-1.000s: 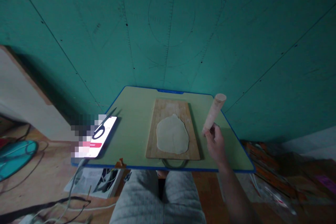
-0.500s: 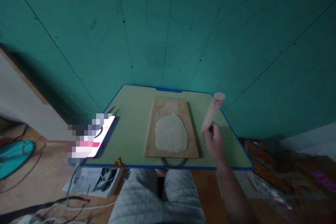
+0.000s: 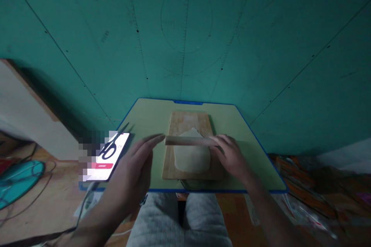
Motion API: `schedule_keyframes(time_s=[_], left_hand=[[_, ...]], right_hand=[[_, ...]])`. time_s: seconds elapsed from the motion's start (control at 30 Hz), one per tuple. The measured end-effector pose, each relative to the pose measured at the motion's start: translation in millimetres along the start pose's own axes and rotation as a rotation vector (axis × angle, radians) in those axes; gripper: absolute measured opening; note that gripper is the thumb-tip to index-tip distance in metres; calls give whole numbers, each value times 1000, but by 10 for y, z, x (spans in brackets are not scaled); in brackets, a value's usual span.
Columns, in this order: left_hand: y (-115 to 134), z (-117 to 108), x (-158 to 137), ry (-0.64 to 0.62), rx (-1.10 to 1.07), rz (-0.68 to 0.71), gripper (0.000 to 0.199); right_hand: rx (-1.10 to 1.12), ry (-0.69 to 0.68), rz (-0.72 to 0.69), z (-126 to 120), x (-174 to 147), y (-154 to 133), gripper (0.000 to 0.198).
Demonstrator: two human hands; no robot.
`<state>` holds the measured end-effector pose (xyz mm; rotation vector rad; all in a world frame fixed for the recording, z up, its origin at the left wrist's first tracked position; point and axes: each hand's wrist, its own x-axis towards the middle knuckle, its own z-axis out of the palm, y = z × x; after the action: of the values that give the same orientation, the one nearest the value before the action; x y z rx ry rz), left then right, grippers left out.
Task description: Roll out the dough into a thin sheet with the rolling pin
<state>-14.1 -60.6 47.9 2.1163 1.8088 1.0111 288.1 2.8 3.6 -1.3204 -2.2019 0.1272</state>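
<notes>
Along the tabletop's left edge, scissors lie over a phone. Next, the left hand, fingers straight and together, meets the pin's left end; whether it touches, I cannot tell. The pin spans the dough on the board: probably stiff, best held by both ends; the dough looks soft, easily torn. The right hand pinches the pin's right end.
</notes>
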Motion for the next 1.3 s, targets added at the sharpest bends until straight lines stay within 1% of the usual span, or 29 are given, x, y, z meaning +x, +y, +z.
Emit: schedule_keyframes(time_s=[0.1,0.17,0.23,0.33,0.4,0.47,0.53,0.6,0.67,0.7,0.77,0.93,1.1,1.2,1.3], left_hand=[[-37,229,150,-37,82,218,37],[-74,400,227,-86,170,279,34],[-89,527,277,-142,243,292,30],[-70,626,328,-222,293,275,25],[-53,667,354,-234,302,245,22],[-43,713,370,-226,329,224,21],[-39,767,377,-218,378,234,25],[-41,822,385,-183,432,266,35],[-51,862,411,-133,463,293,56],[-60,874,435,-124,469,303,64],[-83,883,509,-142,474,304,71],[-144,895,800,-207,488,242,65],[-208,973,1093,-246,520,163,57],[-236,1017,1168,-234,537,96,60],[-229,1028,1116,-171,544,77,62]], right_hand=[[-91,-76,-121,-3,110,-130,28],[-99,-94,-170,40,168,-177,27],[-84,-83,-174,104,215,-188,26],[-6,-35,-140,205,273,-170,20],[32,-34,-119,256,300,-161,21],[-21,-75,-117,286,316,-166,23],[-129,-135,-138,295,329,-181,31],[-215,-187,-159,291,353,-193,44],[-244,-236,-157,283,397,-192,53],[-247,-259,-152,281,428,-184,57],[-250,-298,-140,285,507,-157,61],[-249,-344,-123,360,783,-30,62],[-261,-362,-107,490,1093,114,60],[-272,-359,-73,544,1194,155,59],[-294,-311,-62,546,1159,131,55]])
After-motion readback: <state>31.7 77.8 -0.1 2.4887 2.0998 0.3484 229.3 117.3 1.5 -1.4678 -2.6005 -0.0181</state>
